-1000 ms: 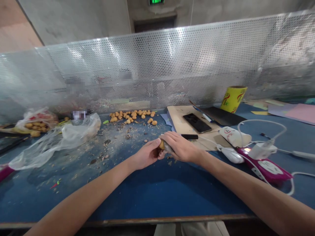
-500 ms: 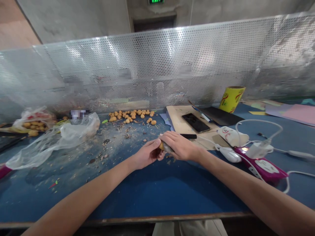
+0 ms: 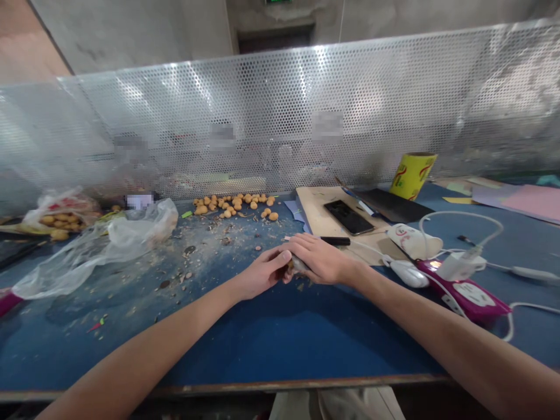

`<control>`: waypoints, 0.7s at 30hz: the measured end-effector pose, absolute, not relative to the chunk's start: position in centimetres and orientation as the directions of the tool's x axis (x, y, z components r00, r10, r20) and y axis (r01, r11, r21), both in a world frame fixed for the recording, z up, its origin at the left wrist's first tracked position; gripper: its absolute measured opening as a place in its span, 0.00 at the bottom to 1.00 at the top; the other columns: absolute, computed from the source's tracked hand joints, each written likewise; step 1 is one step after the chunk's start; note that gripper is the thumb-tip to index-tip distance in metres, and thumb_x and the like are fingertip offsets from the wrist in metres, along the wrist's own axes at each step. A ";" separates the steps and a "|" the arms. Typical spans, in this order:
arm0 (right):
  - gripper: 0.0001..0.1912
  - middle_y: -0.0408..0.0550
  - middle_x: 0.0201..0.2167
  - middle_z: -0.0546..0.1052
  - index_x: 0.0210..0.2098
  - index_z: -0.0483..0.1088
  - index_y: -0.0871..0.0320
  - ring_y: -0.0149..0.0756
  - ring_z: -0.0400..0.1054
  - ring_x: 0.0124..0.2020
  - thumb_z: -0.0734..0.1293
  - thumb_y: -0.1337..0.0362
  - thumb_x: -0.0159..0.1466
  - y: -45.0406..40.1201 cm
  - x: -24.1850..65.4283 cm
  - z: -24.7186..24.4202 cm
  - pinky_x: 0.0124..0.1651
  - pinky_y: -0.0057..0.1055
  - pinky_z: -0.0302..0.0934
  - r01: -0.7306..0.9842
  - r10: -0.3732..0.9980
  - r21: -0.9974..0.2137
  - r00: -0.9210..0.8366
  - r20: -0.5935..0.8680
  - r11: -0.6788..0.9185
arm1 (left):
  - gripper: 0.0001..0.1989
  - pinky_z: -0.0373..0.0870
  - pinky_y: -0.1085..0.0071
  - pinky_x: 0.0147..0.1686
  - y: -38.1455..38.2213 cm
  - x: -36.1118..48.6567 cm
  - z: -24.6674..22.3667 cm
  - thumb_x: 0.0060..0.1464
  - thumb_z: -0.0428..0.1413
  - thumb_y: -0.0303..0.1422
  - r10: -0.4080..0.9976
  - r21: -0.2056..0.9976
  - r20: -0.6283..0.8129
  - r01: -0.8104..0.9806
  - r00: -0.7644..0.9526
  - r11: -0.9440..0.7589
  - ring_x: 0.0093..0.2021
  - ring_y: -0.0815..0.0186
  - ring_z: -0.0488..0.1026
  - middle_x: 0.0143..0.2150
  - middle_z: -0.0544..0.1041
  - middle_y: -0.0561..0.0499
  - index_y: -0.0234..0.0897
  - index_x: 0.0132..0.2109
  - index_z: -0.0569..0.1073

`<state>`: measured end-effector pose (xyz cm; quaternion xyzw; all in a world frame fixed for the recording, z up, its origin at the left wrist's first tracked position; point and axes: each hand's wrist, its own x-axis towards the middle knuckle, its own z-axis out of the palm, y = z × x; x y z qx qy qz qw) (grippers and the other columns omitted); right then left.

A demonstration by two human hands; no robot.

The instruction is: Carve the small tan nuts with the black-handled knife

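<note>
Left of the hands, a crumpled plastic bag [image 3: 98, 248] lies on the blue bench [image 3: 280, 344], with small tan lumps [image 3: 234, 204] farther out. The left hand [image 3: 262, 273] and right hand [image 3: 321, 261] curl closed around a small grey object [image 3: 298, 264], mostly hidden by the fingers, its kind unclear. Just beyond the right hand lies a black handle [image 3: 335, 240], and farther out a phone [image 3: 349, 217].

Perforated metal screen [image 3: 280, 116] along blue bench [image 3: 280, 356]; concrete wall [image 3: 131, 29], dark doorway [image 3: 275, 42] behind.
</note>
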<state>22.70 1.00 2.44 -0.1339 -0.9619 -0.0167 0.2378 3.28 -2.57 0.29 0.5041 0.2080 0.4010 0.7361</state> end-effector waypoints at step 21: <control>0.21 0.59 0.45 0.70 0.54 0.61 0.60 0.44 0.65 0.45 0.50 0.54 0.71 0.3 22.6 2.7 0.50 0.43 0.60 0.242 0.385 -0.306 -0.689 0.614 0.921 | 0.21 0.65 0.72 0.33 -2.0 2.9 0.3 0.59 0.53 0.49 0.799 0.899 0.123 -0.408 0.589 0.162 0.28 0.70 0.67 0.27 0.69 0.50 0.32 0.35 0.70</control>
